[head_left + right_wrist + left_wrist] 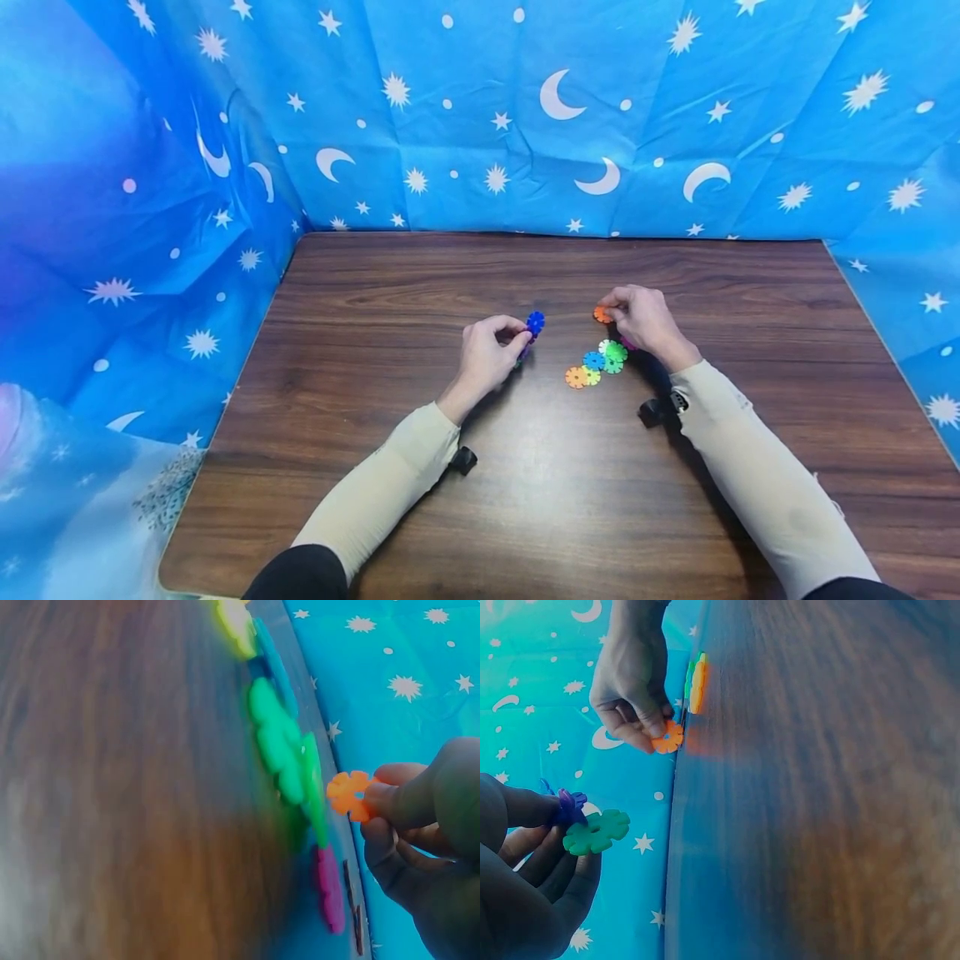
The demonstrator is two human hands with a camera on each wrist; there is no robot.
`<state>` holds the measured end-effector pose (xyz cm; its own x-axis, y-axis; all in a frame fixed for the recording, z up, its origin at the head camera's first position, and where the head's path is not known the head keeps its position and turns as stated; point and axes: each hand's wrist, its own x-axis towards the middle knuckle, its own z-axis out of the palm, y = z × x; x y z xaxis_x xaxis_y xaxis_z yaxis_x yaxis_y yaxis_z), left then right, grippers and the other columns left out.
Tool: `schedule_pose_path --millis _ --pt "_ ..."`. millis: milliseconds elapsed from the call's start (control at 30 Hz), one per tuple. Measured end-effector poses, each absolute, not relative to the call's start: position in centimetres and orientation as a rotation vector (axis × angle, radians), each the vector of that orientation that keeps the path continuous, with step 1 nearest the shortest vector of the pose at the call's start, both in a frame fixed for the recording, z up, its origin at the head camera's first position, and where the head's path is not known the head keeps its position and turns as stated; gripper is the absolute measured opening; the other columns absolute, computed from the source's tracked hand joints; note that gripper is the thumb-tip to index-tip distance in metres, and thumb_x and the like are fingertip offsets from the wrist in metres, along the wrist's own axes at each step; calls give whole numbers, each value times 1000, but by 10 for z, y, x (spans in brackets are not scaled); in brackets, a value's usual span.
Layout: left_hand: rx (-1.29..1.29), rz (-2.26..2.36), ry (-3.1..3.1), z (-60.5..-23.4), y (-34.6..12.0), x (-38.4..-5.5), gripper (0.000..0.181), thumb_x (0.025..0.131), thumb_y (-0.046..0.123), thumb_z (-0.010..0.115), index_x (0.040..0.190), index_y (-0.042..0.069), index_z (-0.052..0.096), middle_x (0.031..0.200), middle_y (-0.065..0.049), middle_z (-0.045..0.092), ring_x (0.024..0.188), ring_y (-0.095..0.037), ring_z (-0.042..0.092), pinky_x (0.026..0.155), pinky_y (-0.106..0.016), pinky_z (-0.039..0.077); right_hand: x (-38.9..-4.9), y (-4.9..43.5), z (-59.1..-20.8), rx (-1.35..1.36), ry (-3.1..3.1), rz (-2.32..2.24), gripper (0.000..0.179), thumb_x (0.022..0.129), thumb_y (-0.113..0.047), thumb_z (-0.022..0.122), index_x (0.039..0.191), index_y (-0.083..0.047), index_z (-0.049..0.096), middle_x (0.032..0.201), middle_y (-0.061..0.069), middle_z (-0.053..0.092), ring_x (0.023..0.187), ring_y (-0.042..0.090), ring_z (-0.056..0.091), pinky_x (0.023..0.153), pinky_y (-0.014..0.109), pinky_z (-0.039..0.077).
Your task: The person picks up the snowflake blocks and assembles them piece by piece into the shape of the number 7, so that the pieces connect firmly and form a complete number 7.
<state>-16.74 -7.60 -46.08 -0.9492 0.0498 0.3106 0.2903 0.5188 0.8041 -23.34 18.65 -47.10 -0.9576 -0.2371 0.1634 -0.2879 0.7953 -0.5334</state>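
My left hand [487, 357] pinches a small joined cluster of notched plastic discs over the middle of the table. In the head view a blue disc [535, 322] tops the cluster; the left wrist view shows a purple disc [571, 804] and a green disc [597, 832] in it. Between thumb and fingers my right hand [647, 321] holds an orange notched disc [351, 796]. Below that hand lie several loose discs, among them a blue one [593, 360], an orange one [576, 377] and a green one [276, 742]. A magenta disc [329, 889] is partly hidden by the right hand in the head view.
The discs lie on a brown wood-grain table [360, 292]. Blue cloth [480, 125] with white stars and moons hangs behind it and along the sides. Black wrist cameras are strapped under both sleeves [382, 467].
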Motion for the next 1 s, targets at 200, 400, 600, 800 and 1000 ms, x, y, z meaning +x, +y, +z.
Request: schedule_pose_path --millis 200,400,600,800,1000 --pt "-289 -1388 -2515 -460 -77 -167 5 83 16 77 84 11 75 79 -1 75 66 -5 67 61 -15 54 -236 180 -467 441 -2821 961 10 88 -5 68 94 -8 76 93 13 74 79 27 66 72 44 51" --pt "-285 -1382 -2529 -459 -77 -167 6 83 17 77 85 11 75 79 -1 75 66 -6 67 61 -15 53 -236 175 -461 408 -2816 1026 8 89 -9 70 94 -11 76 89 11 75 77 24 66 67 35 47" --pt "-295 -1359 -2533 -459 -77 -166 6 83 16 77 84 11 75 78 0 74 65 -6 66 61 -15 52 -233 170 -454 420 -2788 1095 7 88 -10 72 94 -10 76 91 11 75 77 23 66 66 35 48" --pt "-292 -1345 -2543 -458 -76 -165 6 83 17 77 85 12 75 79 0 75 66 -6 66 62 -16 53 -231 163 -446 448 -2735 1154 6 86 -11 74 92 -11 77 90 8 75 80 22 68 70 34 50" --pt "-289 -1343 -2549 -457 -75 -164 6 83 18 77 85 13 75 79 1 75 66 -5 66 62 -17 53 -228 154 -438 520 -2651 1279 6 85 -11 76 91 -14 77 88 5 75 77 14 66 63 20 49"
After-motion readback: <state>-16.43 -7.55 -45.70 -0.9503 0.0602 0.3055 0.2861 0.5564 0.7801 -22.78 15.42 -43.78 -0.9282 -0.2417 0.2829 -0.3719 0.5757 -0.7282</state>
